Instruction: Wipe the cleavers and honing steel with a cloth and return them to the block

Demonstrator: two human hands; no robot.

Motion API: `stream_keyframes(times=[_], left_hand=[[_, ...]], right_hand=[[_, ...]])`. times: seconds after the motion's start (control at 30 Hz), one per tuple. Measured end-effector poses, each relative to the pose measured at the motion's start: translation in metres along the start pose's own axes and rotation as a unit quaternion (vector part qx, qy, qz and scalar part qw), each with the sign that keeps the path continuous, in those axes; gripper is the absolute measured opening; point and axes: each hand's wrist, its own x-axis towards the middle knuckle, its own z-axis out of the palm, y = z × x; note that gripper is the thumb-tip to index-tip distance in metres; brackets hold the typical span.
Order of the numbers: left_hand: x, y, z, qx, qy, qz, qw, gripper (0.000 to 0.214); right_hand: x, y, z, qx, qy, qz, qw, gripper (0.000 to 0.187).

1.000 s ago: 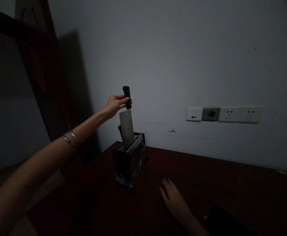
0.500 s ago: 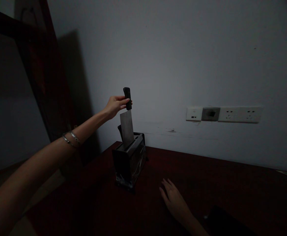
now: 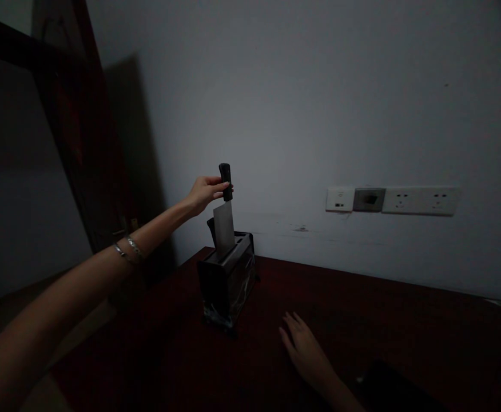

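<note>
My left hand (image 3: 207, 193) pinches the black handle of a cleaver (image 3: 223, 226), which stands upright with its broad blade partly down in a slot of a dark knife block (image 3: 225, 286). The lower end of the blade is hidden inside the block. Beside the blade, a second black handle (image 3: 211, 230) sticks up from the block. Lower right, my right hand (image 3: 304, 346) lies on the dark red tabletop (image 3: 319, 286) with its fingers stretched out, holding nothing and apart from the block.
A pale wall (image 3: 293, 114) rises behind the table, with a row of sockets (image 3: 420, 200) at the right. A dark object (image 3: 388, 383) lies near my right forearm. To the left are a dark red door frame (image 3: 100, 114) and the table's left edge.
My left hand has moved down a little with the cleaver, and more of its blade is inside the knife block. The right hand has stayed in place.
</note>
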Motion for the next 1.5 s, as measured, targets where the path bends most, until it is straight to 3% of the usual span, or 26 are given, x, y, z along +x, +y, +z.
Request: stream_keyframes(times=[0.6, 0.8, 1.07, 1.5], left_hand=[[-0.013, -0.024, -0.006, 0.009, -0.059, -0.064, 0.996, 0.011], [-0.016, -0.024, -0.012, -0.001, -0.075, -0.064, 0.995, 0.038], [-0.018, -0.012, -0.022, 0.046, -0.180, -0.043, 0.982, 0.069], [-0.005, 0.000, -0.034, 0.173, -0.254, -0.047, 0.950, 0.030]], right_hand=[[-0.002, -0.004, -0.003, -0.014, -0.017, 0.006, 1.000, 0.053], [-0.002, -0.006, -0.005, -0.015, -0.031, 0.014, 0.999, 0.054], [-0.003, -0.007, -0.006, -0.013, -0.033, 0.021, 0.999, 0.055], [-0.004, -0.003, 0.000, -0.001, -0.001, 0.008, 1.000, 0.053]])
